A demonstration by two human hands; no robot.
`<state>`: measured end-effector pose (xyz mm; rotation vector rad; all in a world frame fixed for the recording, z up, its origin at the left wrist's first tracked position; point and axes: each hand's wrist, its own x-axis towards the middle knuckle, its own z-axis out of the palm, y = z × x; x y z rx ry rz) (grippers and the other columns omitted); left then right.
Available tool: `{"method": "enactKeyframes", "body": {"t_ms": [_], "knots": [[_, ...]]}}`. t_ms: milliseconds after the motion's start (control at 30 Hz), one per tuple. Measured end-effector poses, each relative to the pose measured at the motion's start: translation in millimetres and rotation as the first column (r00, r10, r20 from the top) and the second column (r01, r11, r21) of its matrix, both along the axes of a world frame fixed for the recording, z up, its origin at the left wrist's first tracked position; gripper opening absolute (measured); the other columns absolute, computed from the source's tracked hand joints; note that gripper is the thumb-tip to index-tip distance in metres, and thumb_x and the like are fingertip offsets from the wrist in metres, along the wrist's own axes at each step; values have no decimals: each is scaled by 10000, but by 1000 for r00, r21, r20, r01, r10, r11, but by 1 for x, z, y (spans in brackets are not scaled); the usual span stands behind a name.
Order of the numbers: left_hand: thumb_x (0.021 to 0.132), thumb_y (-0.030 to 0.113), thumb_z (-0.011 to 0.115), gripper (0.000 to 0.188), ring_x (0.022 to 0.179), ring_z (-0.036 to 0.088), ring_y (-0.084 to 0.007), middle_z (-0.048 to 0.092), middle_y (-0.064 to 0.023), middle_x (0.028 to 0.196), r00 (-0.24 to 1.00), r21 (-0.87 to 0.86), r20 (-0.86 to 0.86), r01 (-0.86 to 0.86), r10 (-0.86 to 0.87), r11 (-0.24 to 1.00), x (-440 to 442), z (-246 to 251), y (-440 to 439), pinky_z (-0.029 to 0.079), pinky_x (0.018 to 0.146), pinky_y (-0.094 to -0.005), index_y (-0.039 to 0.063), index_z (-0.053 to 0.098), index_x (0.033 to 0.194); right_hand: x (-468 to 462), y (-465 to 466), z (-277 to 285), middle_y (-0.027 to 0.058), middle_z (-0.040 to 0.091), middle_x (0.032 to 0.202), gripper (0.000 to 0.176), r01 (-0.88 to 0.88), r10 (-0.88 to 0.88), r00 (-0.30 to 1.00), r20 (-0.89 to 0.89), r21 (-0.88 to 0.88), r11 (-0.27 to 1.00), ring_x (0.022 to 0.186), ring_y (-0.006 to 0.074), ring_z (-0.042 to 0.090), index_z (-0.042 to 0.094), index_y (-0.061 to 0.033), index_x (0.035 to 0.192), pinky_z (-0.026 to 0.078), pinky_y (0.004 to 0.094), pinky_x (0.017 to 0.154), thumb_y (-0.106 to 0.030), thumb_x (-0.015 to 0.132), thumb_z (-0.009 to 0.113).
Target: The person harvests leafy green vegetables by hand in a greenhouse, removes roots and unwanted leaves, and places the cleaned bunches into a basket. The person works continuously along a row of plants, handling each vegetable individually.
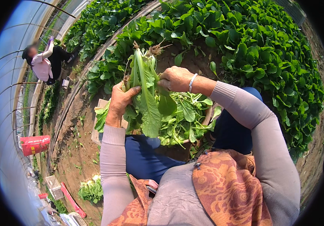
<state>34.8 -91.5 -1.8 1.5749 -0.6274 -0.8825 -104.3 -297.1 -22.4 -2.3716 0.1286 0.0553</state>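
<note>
My left hand [121, 99] is closed around leafy green vegetable plants [145, 93], whose roots with soil point away from me. My right hand [177, 80], with a white bracelet at its wrist, pinches a leaf stalk [156, 76] at the right side of the bunch. A dark green leaf [166, 105] hangs just below its fingers. Beneath both hands, a round container [208, 114] holds a heap of loose leaves [188, 113]. The tips of some fingers on my left hand are hidden behind the plants.
Dense leafy greens [243, 42] grow ahead and to the right. Harvested greens [92, 188] lie on the soil at lower left, near a plastic crate [54, 186]. A red sack [35, 144] stands at left. Another person [44, 63] is at upper left, beside the greenhouse wall.
</note>
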Motion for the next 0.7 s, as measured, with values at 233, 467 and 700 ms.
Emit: {"method": "enactKeyframes", "body": {"t_ms": [233, 467, 700], "knots": [[809, 77, 770, 307, 644, 594, -48, 699, -9, 903, 997, 39, 70, -22, 19, 999, 5, 2, 4, 418, 489, -181, 10, 654, 1085, -16, -45, 17, 127, 690, 788, 230, -51, 74, 996, 50, -359, 932, 786, 329, 674, 728, -100, 876, 539, 435, 703, -286, 865, 594], [791, -24, 725, 359, 849, 648, -94, 706, -44, 1010, 971, 124, 219, 68, -95, 990, 10, -7, 6, 545, 777, -247, -24, 657, 1144, -24, -56, 18, 134, 706, 781, 163, -61, -41, 990, -139, -657, 752, 770, 307, 703, 740, -106, 812, 544, 415, 657, -232, 777, 641], [774, -37, 728, 349, 845, 651, -94, 718, -45, 991, 924, 79, 376, -109, 71, 991, 17, -5, 17, 540, 773, -252, -19, 675, 1118, -27, -65, 6, 149, 719, 932, 314, -227, 17, 928, -373, -527, 819, 889, 305, 700, 720, -63, 1023, 547, 409, 738, -305, 828, 679]]}}
